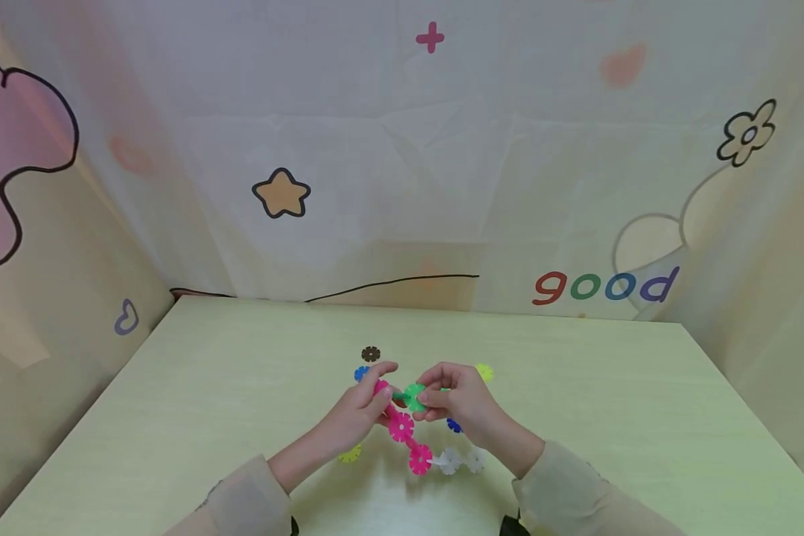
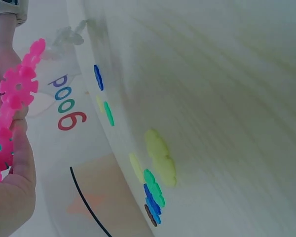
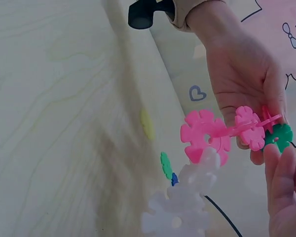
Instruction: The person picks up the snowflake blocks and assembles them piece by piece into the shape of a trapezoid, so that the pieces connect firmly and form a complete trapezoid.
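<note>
A chain of slotted plastic snowflake discs hangs between the two hands. My left hand pinches a pink disc at the chain's upper end. My right hand holds a green disc between thumb and fingers. Another green disc, edge-on, links it toward the pink end. Below hang more pink discs, joined slot to slot, then white discs at the tail. In the right wrist view the green disc touches the right fingertips, close by the left hand.
Loose discs lie on the pale table: a brown one, a light blue one, a dark blue one and yellow ones. A printed cloth stands behind the table.
</note>
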Demonstrator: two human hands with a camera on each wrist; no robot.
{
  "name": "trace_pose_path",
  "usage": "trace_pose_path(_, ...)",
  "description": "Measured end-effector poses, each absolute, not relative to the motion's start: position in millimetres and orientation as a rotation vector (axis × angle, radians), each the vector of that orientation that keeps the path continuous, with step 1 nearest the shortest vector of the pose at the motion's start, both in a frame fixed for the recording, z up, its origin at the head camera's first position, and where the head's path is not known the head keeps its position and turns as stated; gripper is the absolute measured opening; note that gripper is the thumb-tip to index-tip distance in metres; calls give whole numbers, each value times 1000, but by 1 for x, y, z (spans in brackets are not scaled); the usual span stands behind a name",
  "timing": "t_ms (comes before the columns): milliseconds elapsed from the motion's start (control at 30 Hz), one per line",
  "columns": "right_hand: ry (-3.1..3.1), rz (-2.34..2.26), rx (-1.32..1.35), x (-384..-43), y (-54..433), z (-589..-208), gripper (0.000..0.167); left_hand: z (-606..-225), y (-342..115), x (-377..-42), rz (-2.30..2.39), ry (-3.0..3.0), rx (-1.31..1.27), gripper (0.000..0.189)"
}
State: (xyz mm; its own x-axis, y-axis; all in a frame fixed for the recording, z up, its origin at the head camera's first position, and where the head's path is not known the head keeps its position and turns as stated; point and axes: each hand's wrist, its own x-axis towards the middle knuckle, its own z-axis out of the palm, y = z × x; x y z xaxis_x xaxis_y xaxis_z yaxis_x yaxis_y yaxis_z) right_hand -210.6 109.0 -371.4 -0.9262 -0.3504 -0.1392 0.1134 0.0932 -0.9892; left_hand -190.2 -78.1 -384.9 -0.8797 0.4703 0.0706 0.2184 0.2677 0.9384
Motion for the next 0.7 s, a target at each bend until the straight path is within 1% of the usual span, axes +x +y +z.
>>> trace_pose_path(333,1953,-1913,-236,-209,113,-375,19,-389,-77,-189,1656,2274,659,42)
trace_pose_path(700,1979,-1833,-290,-210,118,-379,24,-383,-81,-190,1609,2261,600,38)
